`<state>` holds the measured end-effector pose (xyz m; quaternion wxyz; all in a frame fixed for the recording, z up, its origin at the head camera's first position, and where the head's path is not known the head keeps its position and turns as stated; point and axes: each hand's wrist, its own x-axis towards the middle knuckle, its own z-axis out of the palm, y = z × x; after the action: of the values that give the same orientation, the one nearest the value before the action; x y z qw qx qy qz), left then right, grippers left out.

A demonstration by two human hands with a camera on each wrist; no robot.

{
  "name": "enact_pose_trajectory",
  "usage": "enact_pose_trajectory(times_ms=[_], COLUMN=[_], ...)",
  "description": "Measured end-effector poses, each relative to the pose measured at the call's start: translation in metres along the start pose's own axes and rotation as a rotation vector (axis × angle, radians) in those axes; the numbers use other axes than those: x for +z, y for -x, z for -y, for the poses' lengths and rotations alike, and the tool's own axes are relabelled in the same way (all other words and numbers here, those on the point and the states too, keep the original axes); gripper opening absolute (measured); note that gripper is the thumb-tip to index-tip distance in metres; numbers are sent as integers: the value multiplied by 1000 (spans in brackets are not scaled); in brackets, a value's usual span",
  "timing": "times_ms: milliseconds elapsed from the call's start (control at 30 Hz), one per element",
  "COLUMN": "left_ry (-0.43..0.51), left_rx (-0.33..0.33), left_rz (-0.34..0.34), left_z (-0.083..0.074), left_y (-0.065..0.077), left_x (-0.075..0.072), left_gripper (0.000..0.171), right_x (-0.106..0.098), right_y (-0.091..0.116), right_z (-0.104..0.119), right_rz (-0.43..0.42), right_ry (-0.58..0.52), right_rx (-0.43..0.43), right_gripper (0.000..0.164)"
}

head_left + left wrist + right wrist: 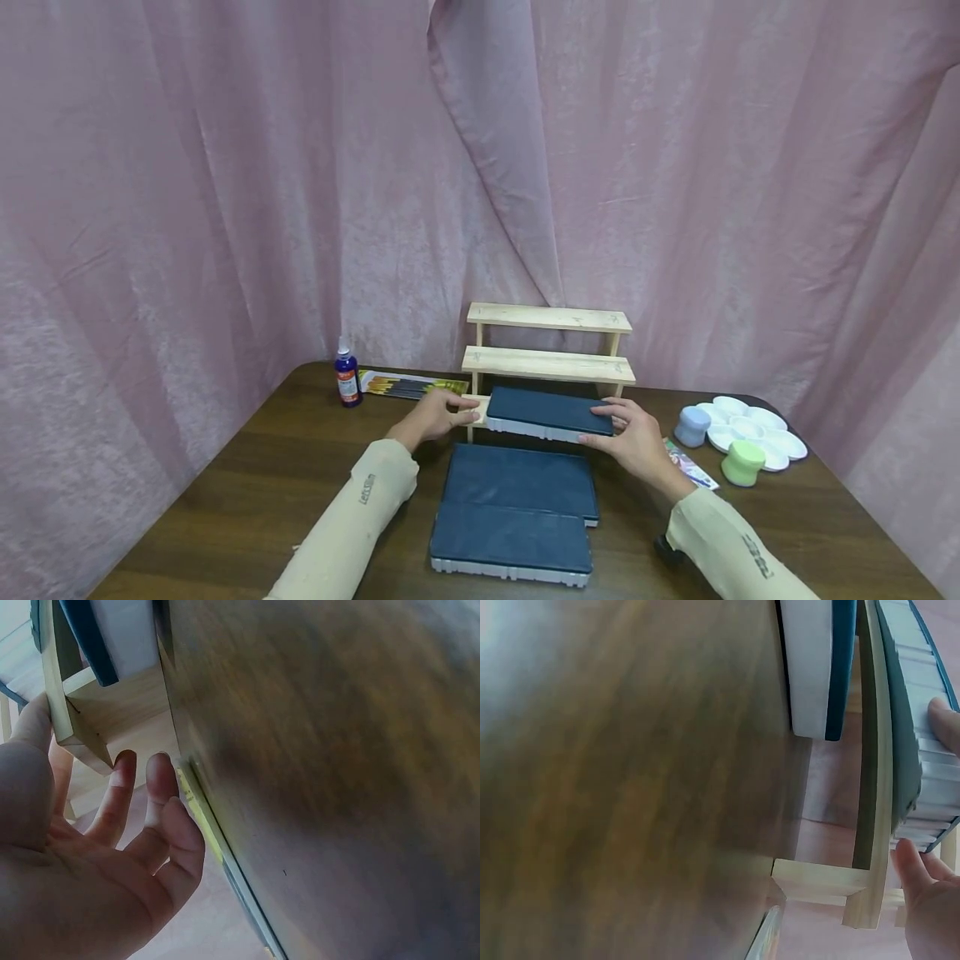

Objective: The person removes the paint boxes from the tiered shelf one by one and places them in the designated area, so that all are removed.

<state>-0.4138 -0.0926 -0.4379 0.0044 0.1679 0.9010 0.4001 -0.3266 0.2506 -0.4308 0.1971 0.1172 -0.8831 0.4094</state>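
A three-step wooden rack stands at the back of the table. A dark blue-lidded paint case with a white ribbed body lies over its lowest step. My right hand grips this case by its right end, thumb on the front side and fingers at the lid; the right wrist view shows the case tilted against the step board. With thumb and fingers, my left hand pinches the left end of the lowest step. In the left wrist view the other fingers are bent beside the board end.
Two more blue-lidded cases, a larger one and a smaller one overlapping it, lie before the rack. At left are a blue spray bottle and a brush pack. Right: white palette, blue cup, green cup, printed packet.
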Motion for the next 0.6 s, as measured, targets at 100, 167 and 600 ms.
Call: enact_pose_trajectory(times_ms=[100,167,600], left_ry=[-4,-7,12], left_rx=[7,7,25], left_rz=[0,-4,-11], left_z=[0,1,-2], left_y=[0,1,2], left_x=[0,0,0], left_gripper=[27,27,26], right_x=[-1,-3,-22], right_y=[3,5,19], right_z=[2,2,8], right_rz=[-14,-13,-31], right_ry=[-17,-26,1], right_rx=[10,15,-24], right_gripper=[53,53,55])
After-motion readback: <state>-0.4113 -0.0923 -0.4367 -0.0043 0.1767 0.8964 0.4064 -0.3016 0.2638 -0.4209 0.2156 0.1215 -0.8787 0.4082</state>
